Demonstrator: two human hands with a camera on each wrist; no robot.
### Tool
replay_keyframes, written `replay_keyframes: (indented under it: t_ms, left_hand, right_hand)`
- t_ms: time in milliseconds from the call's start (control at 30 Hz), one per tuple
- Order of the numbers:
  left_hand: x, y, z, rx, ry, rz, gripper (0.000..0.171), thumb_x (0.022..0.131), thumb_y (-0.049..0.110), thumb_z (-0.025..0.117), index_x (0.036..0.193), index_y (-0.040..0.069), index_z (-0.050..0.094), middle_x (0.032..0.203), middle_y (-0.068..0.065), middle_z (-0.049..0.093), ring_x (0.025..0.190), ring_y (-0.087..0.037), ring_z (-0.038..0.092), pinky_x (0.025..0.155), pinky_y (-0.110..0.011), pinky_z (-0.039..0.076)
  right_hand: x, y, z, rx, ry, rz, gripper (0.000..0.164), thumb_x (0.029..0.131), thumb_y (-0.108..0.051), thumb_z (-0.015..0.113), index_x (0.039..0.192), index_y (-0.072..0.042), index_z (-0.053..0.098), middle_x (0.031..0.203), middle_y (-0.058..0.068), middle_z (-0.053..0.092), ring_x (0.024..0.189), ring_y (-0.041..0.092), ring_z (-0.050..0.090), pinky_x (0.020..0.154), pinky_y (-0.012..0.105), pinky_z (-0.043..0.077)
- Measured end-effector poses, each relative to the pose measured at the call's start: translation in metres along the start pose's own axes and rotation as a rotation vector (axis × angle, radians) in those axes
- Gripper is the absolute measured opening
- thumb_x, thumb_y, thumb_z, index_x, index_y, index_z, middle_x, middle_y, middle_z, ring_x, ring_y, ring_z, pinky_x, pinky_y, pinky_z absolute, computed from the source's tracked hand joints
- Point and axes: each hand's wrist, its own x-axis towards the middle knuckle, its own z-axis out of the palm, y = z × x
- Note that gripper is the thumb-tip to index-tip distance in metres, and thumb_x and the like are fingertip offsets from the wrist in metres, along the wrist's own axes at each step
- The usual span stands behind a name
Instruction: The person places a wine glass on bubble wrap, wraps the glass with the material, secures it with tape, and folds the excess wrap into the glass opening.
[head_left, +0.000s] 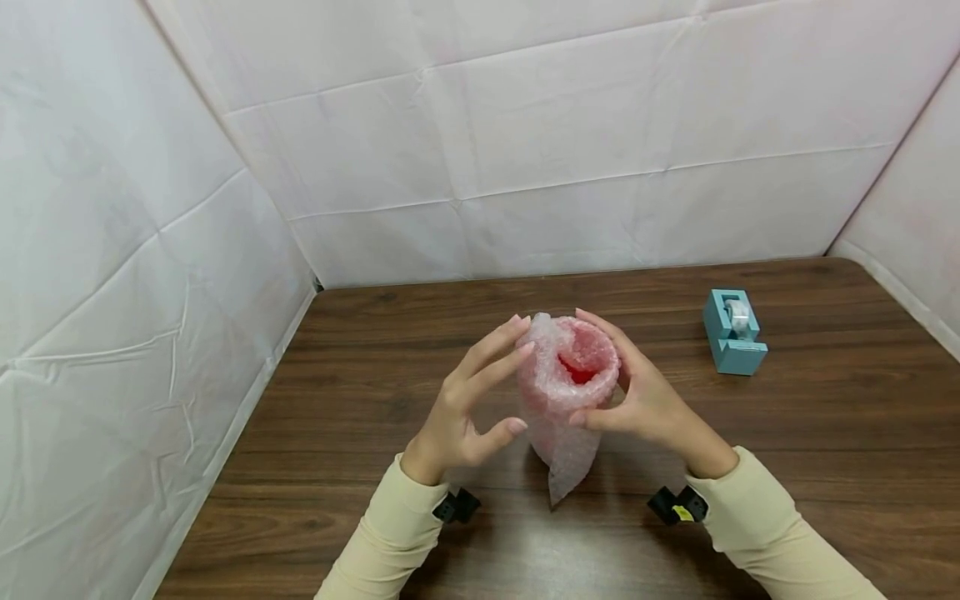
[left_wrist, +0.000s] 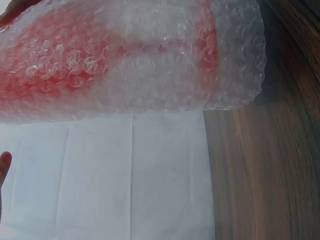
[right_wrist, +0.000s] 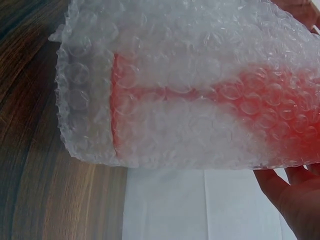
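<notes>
A red stemmed goblet (right_wrist: 285, 110) stands upright on the table inside a sleeve of clear bubble wrap (head_left: 555, 417). Its bowl, thin stem and base show through the layers in both wrist views. From above, the wrap's rolled top is open, with red visible inside, and a pointed corner hangs down at the front. My right hand (head_left: 647, 402) holds the upper right side, thumb in front and fingers behind. On the other side my left hand (head_left: 467, 408) has spread fingers, their tips at the wrap's upper edge and the thumb apart from it.
A light blue tape dispenser (head_left: 735, 333) with a roll of clear tape sits at the back right of the dark wooden table (head_left: 360, 367). White cloth walls (head_left: 555, 125) enclose the back and both sides.
</notes>
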Motion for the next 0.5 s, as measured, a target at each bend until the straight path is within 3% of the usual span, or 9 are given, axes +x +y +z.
replay_keyframes:
  t_ms: [267,500]
  left_hand:
    - [-0.0004,0.0027,0.0014,0.13,-0.099,0.033,0.053,0.096,0.041,0.049,0.137,0.008,0.05,0.145,-0.017,0.045,0.135,-0.034,0.043,0.113,-0.055,0.028]
    - [-0.0003,0.0061,0.0051,0.217,-0.142,0.041,0.052,0.096,0.049,0.043,0.124,0.008,0.06,0.128,-0.012,0.061,0.128,-0.025,0.052,0.114,-0.051,0.028]
  right_hand:
    - [-0.0012,0.0007,0.0016,-0.001,-0.069,0.001,0.101,0.068,-0.003,0.084,0.151,-0.014,0.027,0.139,0.0,0.044,0.115,0.008,0.052,0.089,0.027,0.053]
    - [-0.0015,0.0017,0.003,0.008,-0.099,-0.034,0.101,0.069,-0.007,0.085,0.151,-0.013,0.025,0.141,0.011,0.042,0.119,0.005,0.05,0.089,0.023,0.052]
